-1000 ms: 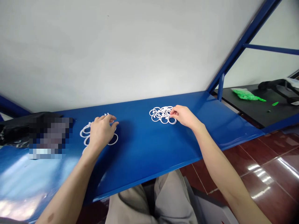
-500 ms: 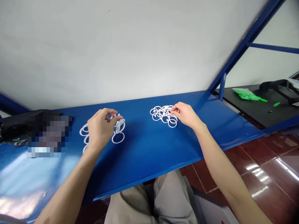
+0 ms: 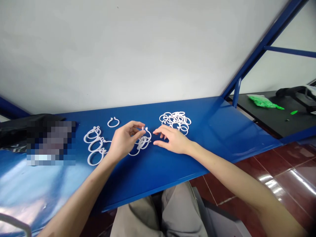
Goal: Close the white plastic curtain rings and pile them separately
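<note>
Between thumb and forefinger, my left hand point(image 3: 127, 140) pinches a white plastic shower curtain ring point(image 3: 150, 134) by its knobbed end. More white rings hang or lie tangled just below it; whether they are linked to it I cannot tell. My right hand point(image 3: 174, 139) is close on the right, thumb and fingers apart, holding nothing. Beyond my right hand lies a heap of similar white rings point(image 3: 176, 119). Left of my left wrist several rings point(image 3: 95, 158) form an overlapping group, partly covered by the hand. A single open ring point(image 3: 113, 123) lies apart behind them.
The rings lie on a blue tabletop point(image 3: 158, 177) against a pale wall. Black wrapped material point(image 3: 29, 126) and a blurred patch are at the left. A blue frame post point(image 3: 256, 52) rises at the right, beside a black table point(image 3: 266, 115) bearing a green bag point(image 3: 264, 101).
My left hand has moved right with the ring, uncovering rings on the left. My right hand has left the heap and come left towards it, its fingers now apart.
</note>
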A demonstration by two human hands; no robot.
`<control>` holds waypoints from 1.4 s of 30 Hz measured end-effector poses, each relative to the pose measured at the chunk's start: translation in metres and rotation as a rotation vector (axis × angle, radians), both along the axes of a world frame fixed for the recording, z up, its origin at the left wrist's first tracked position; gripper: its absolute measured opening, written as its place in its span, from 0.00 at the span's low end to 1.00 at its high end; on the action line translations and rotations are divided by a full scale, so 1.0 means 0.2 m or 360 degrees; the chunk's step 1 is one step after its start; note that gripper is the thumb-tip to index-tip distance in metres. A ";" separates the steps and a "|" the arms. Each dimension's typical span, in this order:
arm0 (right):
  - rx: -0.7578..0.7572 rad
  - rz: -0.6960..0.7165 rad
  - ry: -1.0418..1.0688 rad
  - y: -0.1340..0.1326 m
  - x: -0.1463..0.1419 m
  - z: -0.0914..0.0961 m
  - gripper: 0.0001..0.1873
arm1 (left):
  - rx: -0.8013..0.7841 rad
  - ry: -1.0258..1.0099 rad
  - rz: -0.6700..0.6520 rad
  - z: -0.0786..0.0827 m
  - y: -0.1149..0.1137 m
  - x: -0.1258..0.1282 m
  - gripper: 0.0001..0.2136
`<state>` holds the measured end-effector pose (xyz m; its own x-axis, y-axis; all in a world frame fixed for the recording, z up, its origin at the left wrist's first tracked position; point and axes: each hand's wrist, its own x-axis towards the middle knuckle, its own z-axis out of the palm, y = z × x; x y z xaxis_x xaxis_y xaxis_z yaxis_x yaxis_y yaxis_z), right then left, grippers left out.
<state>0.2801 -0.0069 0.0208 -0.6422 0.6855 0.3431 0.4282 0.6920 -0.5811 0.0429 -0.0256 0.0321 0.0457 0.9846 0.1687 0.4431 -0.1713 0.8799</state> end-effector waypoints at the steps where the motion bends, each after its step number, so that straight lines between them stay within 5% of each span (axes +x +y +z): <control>1: -0.0040 0.0014 0.0000 -0.01 -0.01 -0.01 0.19 | -0.0025 -0.0027 -0.0052 -0.01 -0.01 0.02 0.17; 9: -0.0220 -0.0065 0.0323 0.01 -0.03 -0.03 0.06 | -0.0031 -0.0139 -0.0259 -0.03 -0.03 0.08 0.18; 15: -0.0132 -0.0124 0.0389 0.03 -0.01 -0.01 0.05 | 0.0141 0.0403 -0.0341 -0.03 -0.05 0.08 0.25; 22: -0.0090 -0.0030 0.0210 0.04 0.02 -0.01 0.06 | 0.0278 0.0730 -0.0326 -0.07 -0.04 0.07 0.10; 35: -0.0041 -0.0097 0.0125 0.06 0.04 0.00 0.05 | 0.0236 0.0807 0.0157 -0.06 0.03 -0.05 0.15; 38: -0.0040 -0.0150 0.0183 0.06 0.04 0.00 0.05 | 0.0369 0.0912 0.0158 -0.04 0.01 -0.03 0.21; 42: 0.0000 -0.0207 0.0342 0.03 0.01 0.00 0.05 | 0.0431 0.0789 -0.0056 0.00 -0.04 0.04 0.14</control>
